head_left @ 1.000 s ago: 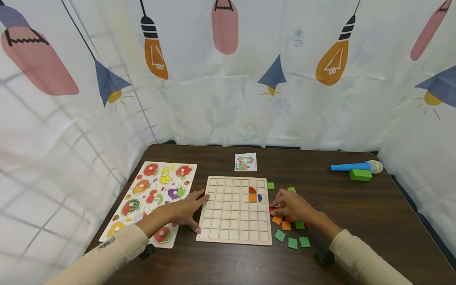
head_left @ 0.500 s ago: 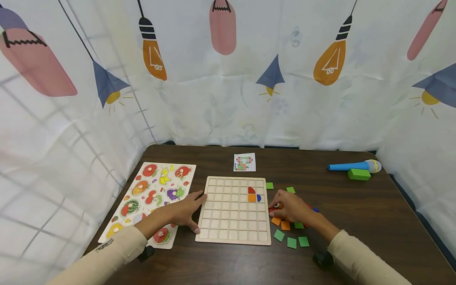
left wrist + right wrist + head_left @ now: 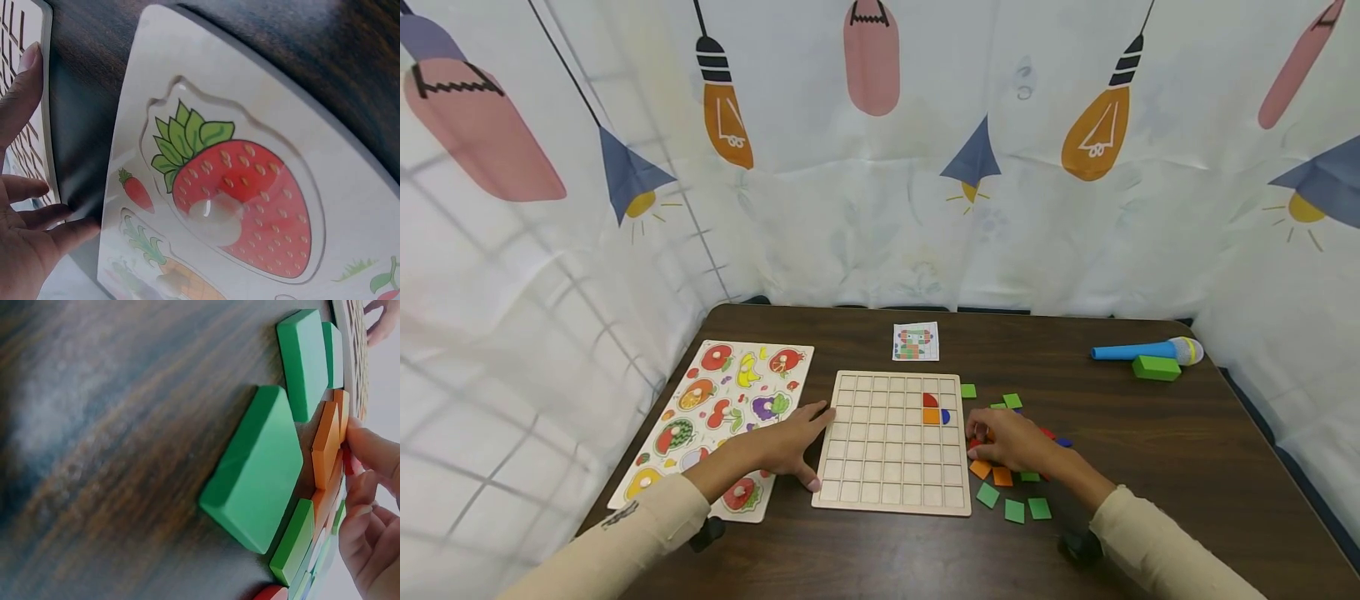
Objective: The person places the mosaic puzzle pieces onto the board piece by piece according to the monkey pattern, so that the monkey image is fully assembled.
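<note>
A pale wooden grid board (image 3: 887,467) lies mid-table in the head view. In its upper right cells sit a red quarter-round tile (image 3: 931,400), an orange square tile (image 3: 931,416) and a blue half-round tile (image 3: 946,417). My left hand (image 3: 793,442) rests at the board's left edge, fingers and thumb spread along it. Right of the board, my right hand (image 3: 1011,440) is over a scatter of coloured tiles. Its thumb and forefinger pinch a red tile (image 3: 349,461), mostly hidden by the fingers. Orange tiles (image 3: 1002,476) and green tiles (image 3: 1015,511) lie near that hand.
A fruit puzzle board (image 3: 700,417) lies left, partly under my left forearm. A small printed pattern card (image 3: 916,342) is behind the grid board. At the back right are a blue toy microphone (image 3: 1138,351) and a green block (image 3: 1157,367).
My right hand's fingers have drawn in over the red tile, and more green tiles show beyond its knuckles. The left hand stays at the board's edge.
</note>
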Action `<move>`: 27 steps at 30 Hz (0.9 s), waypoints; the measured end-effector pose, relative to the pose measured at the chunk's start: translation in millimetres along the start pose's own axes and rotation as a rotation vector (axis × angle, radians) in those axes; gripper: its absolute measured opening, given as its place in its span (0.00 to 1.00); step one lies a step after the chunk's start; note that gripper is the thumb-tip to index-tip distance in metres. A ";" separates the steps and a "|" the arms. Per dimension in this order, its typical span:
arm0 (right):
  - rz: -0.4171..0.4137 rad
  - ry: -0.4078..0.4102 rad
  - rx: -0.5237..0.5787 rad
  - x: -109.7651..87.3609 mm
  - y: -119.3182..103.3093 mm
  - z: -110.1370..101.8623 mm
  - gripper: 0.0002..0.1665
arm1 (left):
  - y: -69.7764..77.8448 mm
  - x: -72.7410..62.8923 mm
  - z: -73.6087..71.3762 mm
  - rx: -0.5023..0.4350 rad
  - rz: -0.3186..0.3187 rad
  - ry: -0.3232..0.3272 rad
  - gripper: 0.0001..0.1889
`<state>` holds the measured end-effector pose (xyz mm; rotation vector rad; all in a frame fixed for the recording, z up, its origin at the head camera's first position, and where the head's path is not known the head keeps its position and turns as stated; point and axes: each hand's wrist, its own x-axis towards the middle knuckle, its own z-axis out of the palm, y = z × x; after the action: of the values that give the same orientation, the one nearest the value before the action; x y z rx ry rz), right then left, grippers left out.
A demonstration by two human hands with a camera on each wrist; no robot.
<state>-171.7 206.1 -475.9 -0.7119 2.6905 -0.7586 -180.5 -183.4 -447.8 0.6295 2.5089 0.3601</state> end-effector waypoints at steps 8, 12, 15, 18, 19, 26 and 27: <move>0.002 -0.018 -0.026 -0.4 -2.7 -1.8 0.09 | -0.8 0.6 -0.3 0.000 0.005 0.001 0.61; -0.012 -0.008 -0.018 0.3 -3.9 -5.1 0.10 | -1.0 0.9 0.4 0.000 0.002 0.002 0.61; -0.010 0.015 0.002 1.5 -5.8 -9.2 0.10 | -1.5 1.2 1.3 0.001 0.000 0.006 0.61; -0.011 0.036 0.012 3.7 -7.9 -12.9 0.08 | -1.6 1.2 1.6 0.004 0.000 0.010 0.62; -0.010 0.037 0.014 4.5 -8.6 -14.1 0.07 | -1.8 1.2 1.8 0.005 0.001 0.011 0.62; -0.049 0.007 0.038 10.0 -11.1 -16.8 0.03 | -1.3 0.7 1.5 -0.002 -0.004 0.010 0.62; -0.065 0.007 0.037 11.2 -11.3 -16.4 0.04 | -1.4 0.6 1.5 -0.003 -0.005 0.009 0.62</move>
<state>-182.9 198.8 -457.4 -0.7927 2.6640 -0.8261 -180.7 -184.1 -449.8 0.6222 2.5177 0.3656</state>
